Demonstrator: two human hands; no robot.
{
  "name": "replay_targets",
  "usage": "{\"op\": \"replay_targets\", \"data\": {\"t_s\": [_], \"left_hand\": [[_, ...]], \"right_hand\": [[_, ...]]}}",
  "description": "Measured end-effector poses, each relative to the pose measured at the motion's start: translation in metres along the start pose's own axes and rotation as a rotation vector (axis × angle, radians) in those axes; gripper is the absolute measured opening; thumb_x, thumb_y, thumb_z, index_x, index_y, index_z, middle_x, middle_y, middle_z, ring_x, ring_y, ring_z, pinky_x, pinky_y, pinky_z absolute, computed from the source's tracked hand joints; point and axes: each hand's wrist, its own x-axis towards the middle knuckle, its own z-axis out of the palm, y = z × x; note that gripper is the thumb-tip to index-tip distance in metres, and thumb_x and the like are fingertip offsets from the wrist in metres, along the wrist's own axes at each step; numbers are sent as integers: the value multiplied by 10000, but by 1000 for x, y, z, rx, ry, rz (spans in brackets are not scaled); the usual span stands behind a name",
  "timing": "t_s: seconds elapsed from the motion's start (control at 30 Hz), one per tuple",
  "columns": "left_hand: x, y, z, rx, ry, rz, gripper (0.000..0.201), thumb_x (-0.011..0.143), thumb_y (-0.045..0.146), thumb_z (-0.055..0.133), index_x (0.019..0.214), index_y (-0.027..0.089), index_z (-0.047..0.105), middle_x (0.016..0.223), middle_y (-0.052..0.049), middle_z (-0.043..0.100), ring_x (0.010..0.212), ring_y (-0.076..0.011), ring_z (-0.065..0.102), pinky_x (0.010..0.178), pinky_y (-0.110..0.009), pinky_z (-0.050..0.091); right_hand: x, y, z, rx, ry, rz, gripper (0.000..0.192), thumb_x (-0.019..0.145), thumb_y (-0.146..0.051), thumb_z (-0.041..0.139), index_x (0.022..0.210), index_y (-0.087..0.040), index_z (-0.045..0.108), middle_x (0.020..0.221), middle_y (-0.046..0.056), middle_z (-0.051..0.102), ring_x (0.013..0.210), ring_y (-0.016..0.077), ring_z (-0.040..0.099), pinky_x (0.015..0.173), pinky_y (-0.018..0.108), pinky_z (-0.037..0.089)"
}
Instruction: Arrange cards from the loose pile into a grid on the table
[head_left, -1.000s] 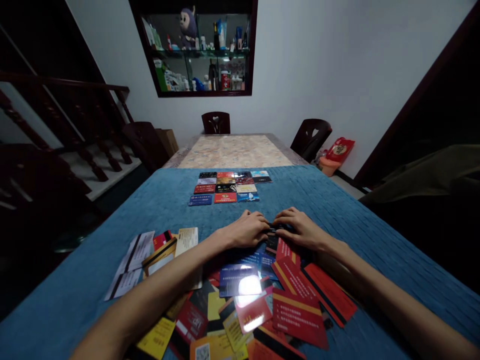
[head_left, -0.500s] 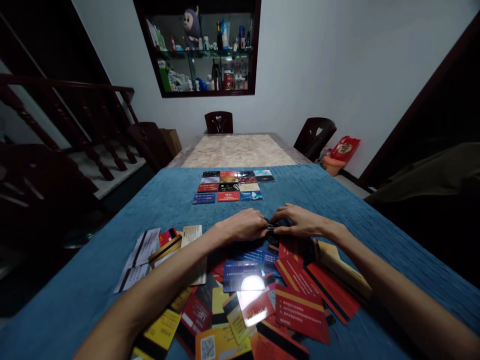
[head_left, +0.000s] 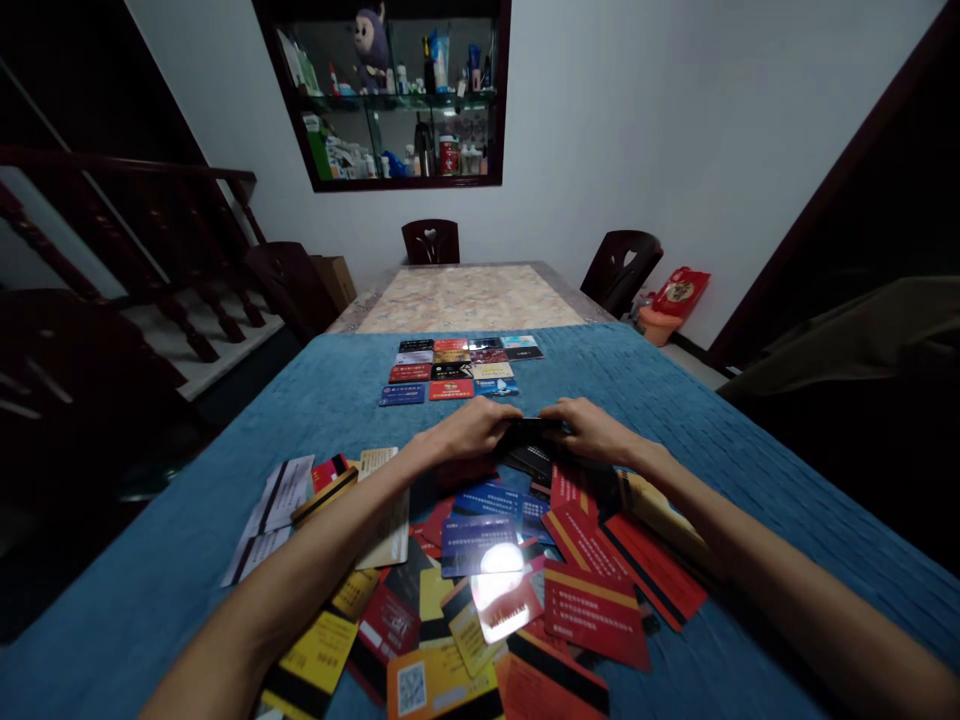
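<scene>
Between my two hands a black card (head_left: 532,421) is held nearly edge-on above the far side of a loose pile of plastic cards. My left hand (head_left: 478,427) pinches its left end, with fingers closed. At its right end the fingers of my right hand (head_left: 589,428) are closed on it too. Just below lie another black card (head_left: 531,458), several blue cards (head_left: 480,505) and red cards (head_left: 596,610). Yellow cards (head_left: 319,655) and a gold card with a QR code (head_left: 442,685) lie nearer. Beyond my hands, several cards (head_left: 450,390) lie face up in rows.
A blue cloth (head_left: 322,405) covers the near table; a patterned tabletop (head_left: 472,295) continues behind it. Pale cards (head_left: 274,510) lie left of the pile. Dark chairs (head_left: 431,242) stand around the table, and a lit shelf niche (head_left: 405,100) is in the wall.
Both hands have risen slightly from the pile with the black card between them, uncovering another black card beneath. The view has shifted a little.
</scene>
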Motion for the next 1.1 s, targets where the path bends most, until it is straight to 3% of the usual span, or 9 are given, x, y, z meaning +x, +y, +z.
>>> {"op": "replay_targets", "data": {"t_s": [0.27, 0.47, 0.7, 0.93, 1.1], "left_hand": [[0, -2, 3, -30, 23, -20, 345, 844, 52, 453, 1079, 152, 685, 935, -62, 734, 828, -160, 662, 714, -238, 450], [1, -4, 4, 3, 41, -63, 356, 836, 59, 451, 1089, 162, 680, 960, -70, 737, 870, -178, 676, 730, -249, 465], [1, -6, 6, 77, 50, -70, 354, 802, 35, 463, 1063, 140, 679, 959, -90, 738, 876, -205, 680, 729, -254, 467], [1, -7, 5, 95, 102, -81, 320, 790, 42, 479, 1003, 146, 695, 938, -84, 740, 863, -205, 680, 727, -245, 473], [3, -11, 2, 98, 182, -98, 334, 785, 50, 477, 1012, 148, 701, 953, -85, 745, 880, -212, 690, 758, -258, 495]], "right_hand": [[0, 5, 9, 12, 29, 1, 256, 777, -162, 554, 983, -227, 692, 913, 81, 703, 827, 212, 617, 679, 276, 386], [1, 9, 12, -60, 35, 38, 292, 804, -241, 572, 1078, -238, 675, 940, 86, 698, 838, 221, 620, 658, 277, 367], [2, 4, 11, -64, 46, 85, 237, 792, -226, 602, 1013, -223, 686, 888, 83, 686, 807, 212, 606, 647, 265, 353], [-1, -2, 8, -81, 119, 77, 241, 791, -154, 578, 1011, -199, 666, 886, 80, 673, 789, 203, 607, 650, 253, 366], [0, -2, 13, -137, 302, -17, 342, 819, -177, 567, 1158, -203, 600, 972, 91, 698, 879, 241, 622, 736, 311, 410]]}}
